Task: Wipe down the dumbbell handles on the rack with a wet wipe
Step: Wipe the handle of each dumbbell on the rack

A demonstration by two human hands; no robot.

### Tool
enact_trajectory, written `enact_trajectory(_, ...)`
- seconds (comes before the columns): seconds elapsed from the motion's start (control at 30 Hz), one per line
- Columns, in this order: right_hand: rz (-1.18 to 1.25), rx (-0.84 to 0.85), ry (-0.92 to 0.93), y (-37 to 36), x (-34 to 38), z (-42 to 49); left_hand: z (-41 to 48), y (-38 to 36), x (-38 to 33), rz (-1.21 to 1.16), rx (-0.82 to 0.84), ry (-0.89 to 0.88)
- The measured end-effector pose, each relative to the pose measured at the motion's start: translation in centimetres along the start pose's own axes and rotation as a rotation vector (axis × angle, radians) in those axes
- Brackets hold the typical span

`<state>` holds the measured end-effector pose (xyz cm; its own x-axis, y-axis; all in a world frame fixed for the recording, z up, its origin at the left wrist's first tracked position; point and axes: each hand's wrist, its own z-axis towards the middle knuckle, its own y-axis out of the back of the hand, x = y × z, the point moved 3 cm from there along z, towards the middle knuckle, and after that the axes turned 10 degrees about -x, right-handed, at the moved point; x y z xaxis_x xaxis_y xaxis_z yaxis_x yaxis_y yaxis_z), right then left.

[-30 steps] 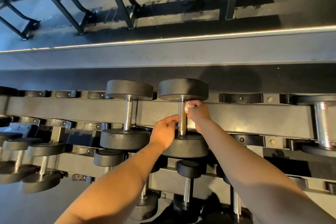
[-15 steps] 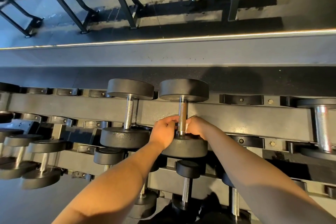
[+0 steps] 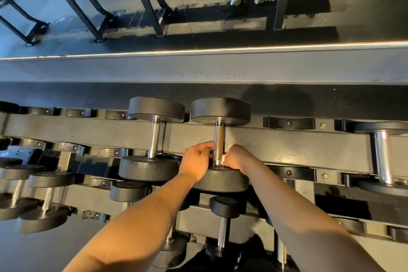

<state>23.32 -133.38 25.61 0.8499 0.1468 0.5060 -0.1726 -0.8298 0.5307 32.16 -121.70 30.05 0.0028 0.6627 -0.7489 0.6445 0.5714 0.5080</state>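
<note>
Head view: dumbbell handle (image 3: 219, 139) is lying across the rack (image 3: 287, 141).
Left hand (image 3: 195, 161): gripping the handle's near end.
Right hand (image 3: 237, 158): pinching a wet wipe (image 3: 223, 159) against it.

1. The handle (image 3: 219, 137) between the left hand (image 3: 195, 162) and the right hand (image 3: 237, 158) is bare metal, knurled rough, with a dull sheen.
2. The wipe (image 3: 223, 158) at the right hand's fingers is white; cloth or paper, I cannot tell.
3. The head (image 3: 220, 180) under both hands is black, matt and finely pebbled.
4. The beam (image 3: 287, 141) beyond the right hand is grey painted metal, dull and scuffed.
5. The thick handle (image 3: 383, 157) far right of the right hand is bright, glossy metal.
6. The floor (image 3: 309, 99) beyond the hands is dark, matt and speckled.
</note>
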Motion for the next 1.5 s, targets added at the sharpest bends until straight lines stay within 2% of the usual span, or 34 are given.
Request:
enact_trajectory(0.07, 0.072, -0.063, -0.057, 0.7, -0.5, 0.0, 0.1, 0.0, 0.1, -0.002, 0.007, 0.006)
enact_trajectory(0.13, 0.283, -0.157, -0.078, 1.5, -0.3, 0.2, 0.2, -0.1, 0.2, -0.001, 0.008, 0.004)
enact_trajectory(0.2, 0.487, -0.288, -0.029, 2.3, 0.6, 0.5, 0.2, 0.0, 0.3, -0.006, 0.004, 0.011)
enact_trajectory(0.23, 0.512, -0.341, 0.017, 2.6, 1.1, 0.5, 0.2, 0.0, 0.3, -0.008, 0.004, 0.014)
enact_trajectory(0.33, 0.448, -0.382, 0.084, 2.5, 1.8, 0.3, 0.3, 0.0, 0.6, -0.001, 0.003, 0.009)
enact_trajectory(0.57, 0.097, -0.318, 0.161, 0.6, 1.4, -1.9, 0.7, -0.3, 1.0, 0.007, -0.013, -0.042)
enact_trajectory(0.7, 0.021, -0.266, 0.126, 0.4, 1.6, -2.8, 0.2, -0.1, 0.9, 0.038, -0.05, -0.061)
enact_trajectory(0.8, 0.205, -0.25, 0.076, 0.4, 0.7, -3.9, -0.3, 0.0, 1.2, 0.108, -0.094, -0.085)
enact_trajectory(0.93, 0.587, -0.442, 0.108, 0.7, 0.8, -7.5, -3.0, -0.1, 1.2, 0.106, -0.119, -0.235)
enact_trajectory(1.07, 0.67, -0.568, 0.156, -0.1, 1.6, -10.9, -6.0, -0.1, 2.1, 0.154, -0.148, -0.546)
enact_trajectory(1.17, 0.664, -0.643, 0.16, -1.2, 1.2, -13.6, -7.4, 0.0, 3.3, 0.075, -0.104, -0.584)
enact_trajectory(1.3, 0.753, -0.615, 0.035, -4.8, -0.6, -16.2, -10.2, 1.0, 5.4, 0.112, -0.006, -0.628)
enact_trajectory(1.4, 0.894, -0.562, -0.124, -8.7, -2.2, -17.0, -11.9, 2.1, 8.5, 0.175, -0.024, -0.65)
enact_trajectory(1.5, 1.011, -0.49, -0.205, -12.8, -3.3, -18.3, -14.1, 3.1, 11.8, 0.175, -0.055, -0.708)
